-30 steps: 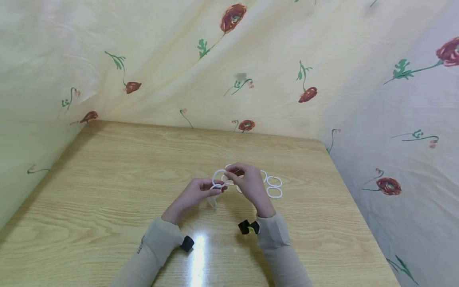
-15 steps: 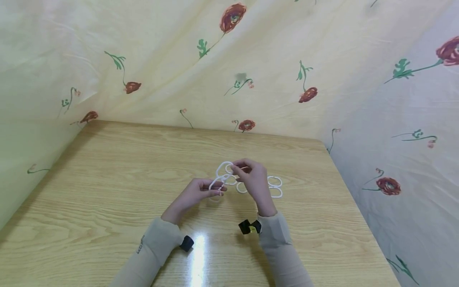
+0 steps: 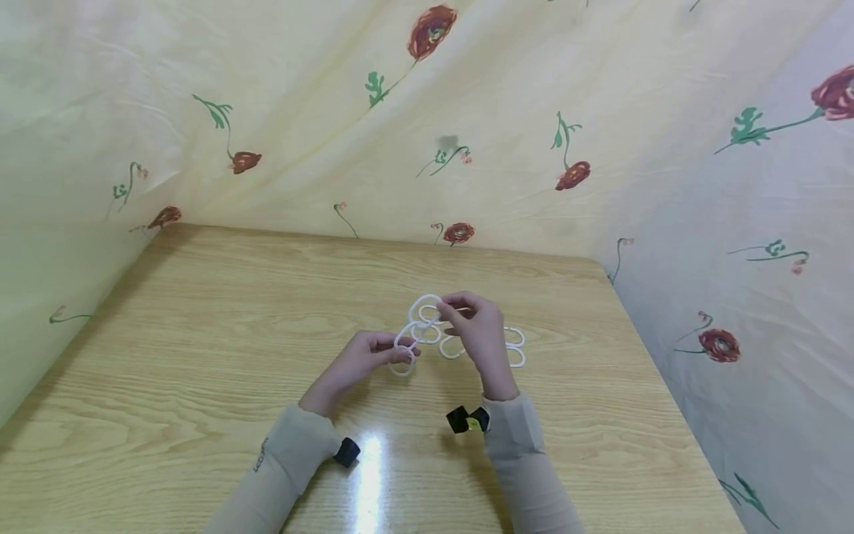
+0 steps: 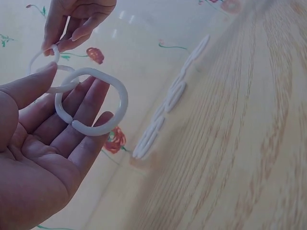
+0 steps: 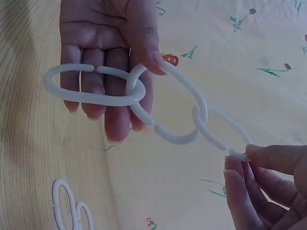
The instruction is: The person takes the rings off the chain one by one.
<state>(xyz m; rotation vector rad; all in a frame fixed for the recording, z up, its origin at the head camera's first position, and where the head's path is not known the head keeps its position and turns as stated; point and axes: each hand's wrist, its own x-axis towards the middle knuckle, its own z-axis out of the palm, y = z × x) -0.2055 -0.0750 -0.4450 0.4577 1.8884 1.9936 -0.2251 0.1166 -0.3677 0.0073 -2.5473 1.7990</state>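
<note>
Three white plastic chain links, oval with a small gap in each, hang joined between the hands above the table. The left hand pinches the middle link under its thumb, its other fingers spread beneath. One end link lies over those fingers in the left wrist view. At the chain's other end, the right hand pinches the far link between thumb and fingertips, beside its gap. In the head view the right hand is higher and farther right, partly covering loose links behind it.
Several more white links lie on the wooden table just beyond and right of the hands. A flowered cloth hangs at the back and both sides of the table. Small black cameras sit at the wrists.
The right hand has moved right and slightly up, drawing its link away from the left hand so the chain stretches out. The left hand has stayed almost still.
</note>
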